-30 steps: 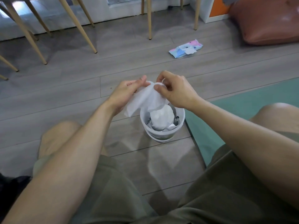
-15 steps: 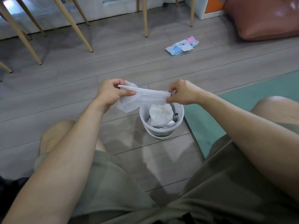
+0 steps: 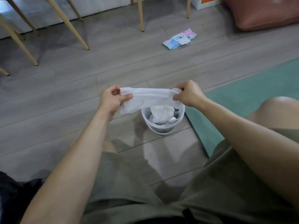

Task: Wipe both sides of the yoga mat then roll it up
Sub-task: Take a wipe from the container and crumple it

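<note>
A white wet wipe (image 3: 148,98) is stretched flat between my two hands, just above a small white bin (image 3: 163,126). My left hand (image 3: 111,98) pinches its left end between thumb and fingers. My right hand (image 3: 187,93) pinches its right end. The green yoga mat (image 3: 252,88) lies flat on the floor to the right, its near corner beside the bin. My right knee covers part of the mat.
The bin holds crumpled white wipes. A pink and blue pack of wipes (image 3: 179,38) lies on the grey wooden floor further ahead. Wooden chair legs (image 3: 71,25) stand at the back left. A brown cushion (image 3: 265,12) sits at the back right.
My hands have moved apart and pulled the bunched wipe out into a wide, flat sheet over the bin.
</note>
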The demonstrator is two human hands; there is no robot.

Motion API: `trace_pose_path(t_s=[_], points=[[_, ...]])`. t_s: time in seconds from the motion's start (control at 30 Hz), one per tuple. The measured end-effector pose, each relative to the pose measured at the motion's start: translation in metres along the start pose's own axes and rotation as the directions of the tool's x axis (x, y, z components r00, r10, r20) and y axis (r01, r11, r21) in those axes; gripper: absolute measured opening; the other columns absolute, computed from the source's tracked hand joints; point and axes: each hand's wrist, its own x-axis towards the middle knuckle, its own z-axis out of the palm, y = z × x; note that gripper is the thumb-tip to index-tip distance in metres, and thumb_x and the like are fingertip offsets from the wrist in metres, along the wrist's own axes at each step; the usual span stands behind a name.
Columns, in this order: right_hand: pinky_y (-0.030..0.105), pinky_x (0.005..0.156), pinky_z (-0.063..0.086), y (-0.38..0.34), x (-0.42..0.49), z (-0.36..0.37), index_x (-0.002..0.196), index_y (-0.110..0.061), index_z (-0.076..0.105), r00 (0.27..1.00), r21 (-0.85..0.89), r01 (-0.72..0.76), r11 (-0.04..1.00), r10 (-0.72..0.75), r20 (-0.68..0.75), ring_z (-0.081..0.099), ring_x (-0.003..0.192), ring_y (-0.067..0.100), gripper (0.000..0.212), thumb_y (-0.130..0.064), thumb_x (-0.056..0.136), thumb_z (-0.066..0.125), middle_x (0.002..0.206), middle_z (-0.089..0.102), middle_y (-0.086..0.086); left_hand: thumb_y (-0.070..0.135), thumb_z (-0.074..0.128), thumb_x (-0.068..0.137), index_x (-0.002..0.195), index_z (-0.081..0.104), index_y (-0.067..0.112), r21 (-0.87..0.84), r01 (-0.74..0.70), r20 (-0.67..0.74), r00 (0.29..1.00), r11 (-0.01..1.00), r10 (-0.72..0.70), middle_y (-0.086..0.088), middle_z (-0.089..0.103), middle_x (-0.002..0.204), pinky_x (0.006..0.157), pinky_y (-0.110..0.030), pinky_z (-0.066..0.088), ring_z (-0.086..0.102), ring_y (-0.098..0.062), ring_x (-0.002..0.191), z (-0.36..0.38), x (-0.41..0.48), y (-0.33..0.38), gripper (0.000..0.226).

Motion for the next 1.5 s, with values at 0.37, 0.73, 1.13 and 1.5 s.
trace_pose_path(t_s=[0.37,0.73,1.13,1.5], points=[[0.031,0.057,0.039,0.007,0.006,-0.024,0.083,-0.001,0.067,0.968,0.112,-0.245,0.963,0.249,-0.019,0.055,0.072,0.024,0.031,-0.019,0.07,0.089,0.078,0.059,0.005,0.003,0.094,0.063,0.106,0.075,0.029,0.574,-0.077,0.063,0.997,0.815,0.05,0.004,0.063,0.084,0.078,-0.028,0.057,0.065,-0.017,0.076,0.037,0.043,0.048,0.054],[0.05,0.078,0.066,0.01,-0.013,-0.109,0.11,-0.003,0.074,0.908,0.302,-0.412,0.86,0.361,0.213,0.077,0.093,0.03,0.056,-0.029,0.067,0.1,0.105,0.076,0.013,0.011,0.093,0.07,0.114,0.075,0.03,0.587,-0.102,0.076,0.995,0.803,0.071,-0.006,0.074,0.095,0.076,-0.034,0.061,0.068,-0.017,0.073,0.08,0.028,0.159,0.051],[0.041,0.069,0.062,-0.134,-0.217,-0.364,0.098,-0.012,0.079,0.931,0.291,-0.336,0.896,0.363,-0.041,0.072,0.082,0.029,0.018,-0.022,0.084,0.073,0.09,0.076,0.011,0.004,0.077,0.081,0.125,0.058,0.026,0.615,-0.13,0.127,0.99,0.778,0.065,-0.001,0.073,0.079,0.057,-0.046,0.063,0.072,-0.025,0.051,0.075,-0.173,0.438,0.053],[0.03,0.059,0.045,-0.221,-0.374,-0.436,0.092,-0.009,0.068,0.98,0.356,-0.189,0.915,0.198,0.012,0.057,0.07,0.021,0.014,-0.021,0.084,0.069,0.076,0.066,0.005,0.02,0.082,0.088,0.135,0.05,0.032,0.391,-0.223,0.452,0.892,0.893,0.025,0.014,0.076,0.088,0.085,-0.047,0.06,0.071,-0.012,0.084,0.093,-0.365,0.534,0.058]])
